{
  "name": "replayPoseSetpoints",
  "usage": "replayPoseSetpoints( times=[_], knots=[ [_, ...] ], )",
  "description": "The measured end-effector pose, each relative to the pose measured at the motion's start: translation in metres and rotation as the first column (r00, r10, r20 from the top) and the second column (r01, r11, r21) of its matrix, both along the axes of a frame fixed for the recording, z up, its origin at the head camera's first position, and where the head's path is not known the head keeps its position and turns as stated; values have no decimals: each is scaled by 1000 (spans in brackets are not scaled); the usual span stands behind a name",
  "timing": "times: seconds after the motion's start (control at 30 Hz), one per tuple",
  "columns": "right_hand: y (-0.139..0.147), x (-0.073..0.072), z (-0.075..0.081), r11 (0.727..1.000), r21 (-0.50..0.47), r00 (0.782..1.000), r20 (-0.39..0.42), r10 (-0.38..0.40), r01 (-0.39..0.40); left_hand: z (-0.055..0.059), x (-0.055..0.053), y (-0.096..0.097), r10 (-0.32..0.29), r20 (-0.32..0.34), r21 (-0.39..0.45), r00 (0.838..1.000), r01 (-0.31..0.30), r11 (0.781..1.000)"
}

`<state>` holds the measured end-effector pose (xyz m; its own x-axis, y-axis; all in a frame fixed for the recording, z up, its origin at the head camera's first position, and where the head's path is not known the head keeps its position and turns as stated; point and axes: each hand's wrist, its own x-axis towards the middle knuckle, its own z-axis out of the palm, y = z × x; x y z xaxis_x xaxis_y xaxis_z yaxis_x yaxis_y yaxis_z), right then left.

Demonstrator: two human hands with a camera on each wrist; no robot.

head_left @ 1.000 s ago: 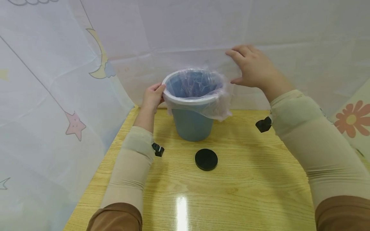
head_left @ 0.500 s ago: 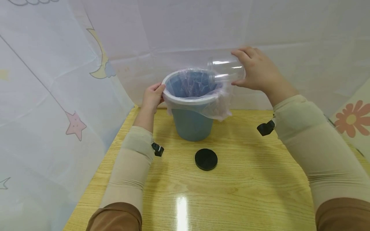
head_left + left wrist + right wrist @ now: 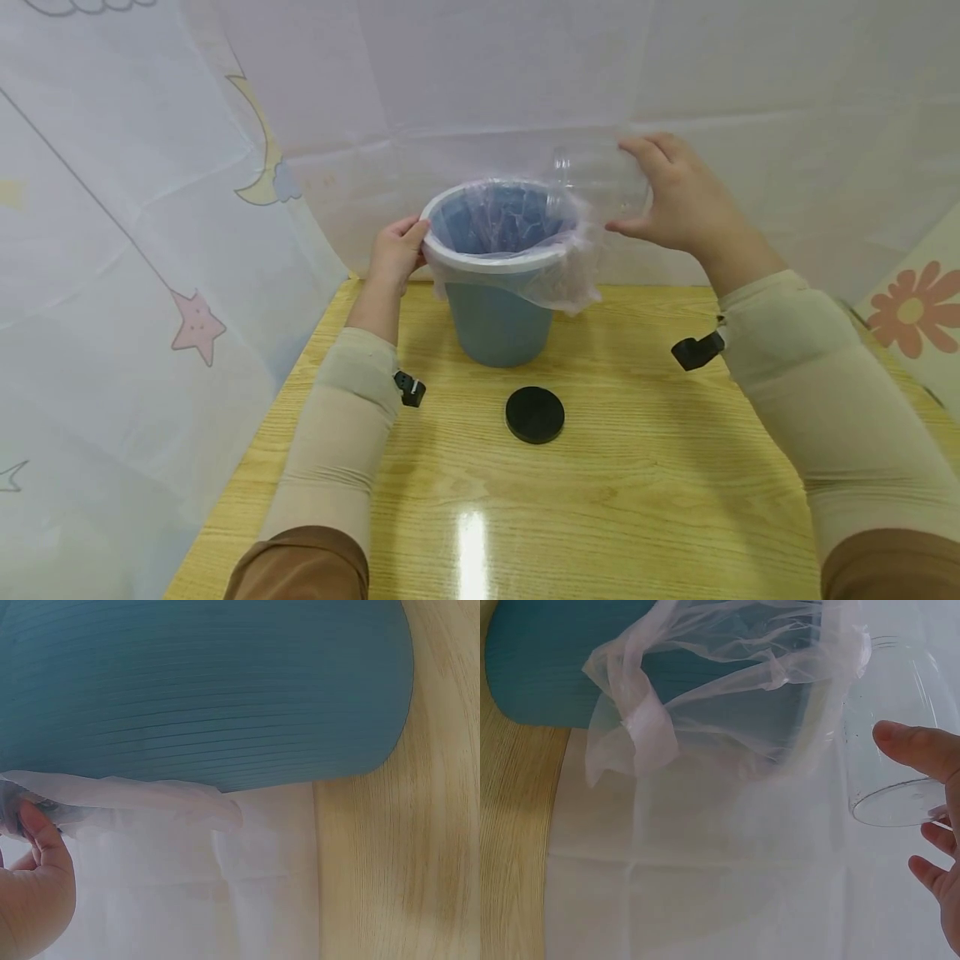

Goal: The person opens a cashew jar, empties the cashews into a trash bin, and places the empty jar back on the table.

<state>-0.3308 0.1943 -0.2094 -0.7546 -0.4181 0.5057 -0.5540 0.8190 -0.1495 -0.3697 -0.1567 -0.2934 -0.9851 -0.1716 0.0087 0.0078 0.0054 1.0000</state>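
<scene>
A blue trash bin (image 3: 501, 325) with a white rim stands upright on the wooden table, lined with a thin pinkish plastic bag (image 3: 558, 279) folded over the rim. My left hand (image 3: 395, 254) grips the rim at its left side; in the left wrist view the thumb (image 3: 45, 832) presses on the bag's edge there. To the right, my right hand (image 3: 678, 196) holds a clear jar (image 3: 596, 179) lying on its side, its mouth over the bin's right rim. The right wrist view shows no contents in the jar (image 3: 892, 697), apart from a few tiny specks.
A round black lid (image 3: 535, 414) lies on the table (image 3: 615, 492) in front of the bin. Behind the bin hangs a pale sheet (image 3: 495, 75), and another with printed shapes (image 3: 112, 333) closes off the left side.
The jar, not discernible a second ago, shows clearly half a second later over the rim. Since then the right hand has moved slightly right and down with it. The left hand stays put.
</scene>
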Motion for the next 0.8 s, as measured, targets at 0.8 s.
replayPoseSetpoints(
  times=[0.8],
  knots=[
    [21, 10, -38, 956, -272, 988, 139, -71, 107, 1, 1, 0, 5, 6, -21, 1000, -5, 1000]
  ],
)
